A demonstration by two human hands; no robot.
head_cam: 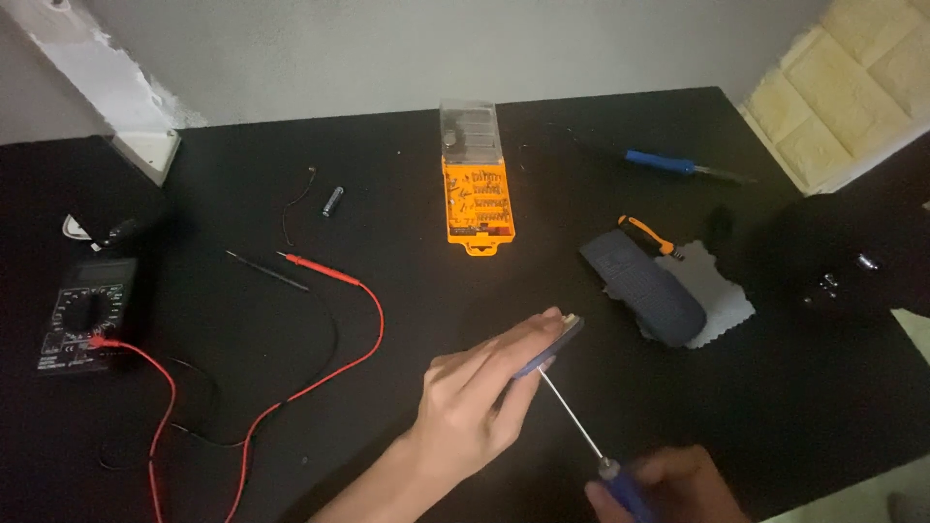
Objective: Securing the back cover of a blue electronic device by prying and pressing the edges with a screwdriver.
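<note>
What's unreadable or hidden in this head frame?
- Small blue part, head view: mostly covered by the left hand; its kind is unclear.
- Right hand: cut by the bottom edge, blurred; grip on the screwdriver handle unclear.
- Screwdriver tip: hidden under the part.
- Multimeter dial setting: too small.

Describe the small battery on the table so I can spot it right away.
On the black table, look left of the orange bit case at the middle back. The battery lies there alone, beside a thin dark wire: a short, dark metallic cylinder, unlike the long probes nearer the front.
</note>
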